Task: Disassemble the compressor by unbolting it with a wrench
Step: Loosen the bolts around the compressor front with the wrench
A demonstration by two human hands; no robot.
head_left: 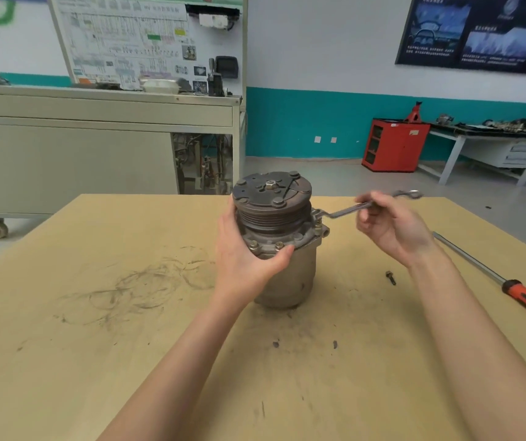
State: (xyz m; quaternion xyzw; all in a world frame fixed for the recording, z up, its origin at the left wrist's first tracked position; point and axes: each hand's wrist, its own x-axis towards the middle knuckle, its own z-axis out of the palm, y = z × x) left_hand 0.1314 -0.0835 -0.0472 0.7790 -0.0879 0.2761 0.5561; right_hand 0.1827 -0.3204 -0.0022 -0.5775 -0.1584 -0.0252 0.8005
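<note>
Indoors, on scuffed workshop table (96, 313), left hand (242, 259) grips compressor (290, 275), right hand (392, 227) pinches wrench (341, 212)

— What is the left grip (242, 265) doing?
— It is clasping the upright compressor (290, 275).
— And the right grip (395, 230)?
— It is pinching the wrench (341, 212), which is reaching leftward to the compressor.
</note>
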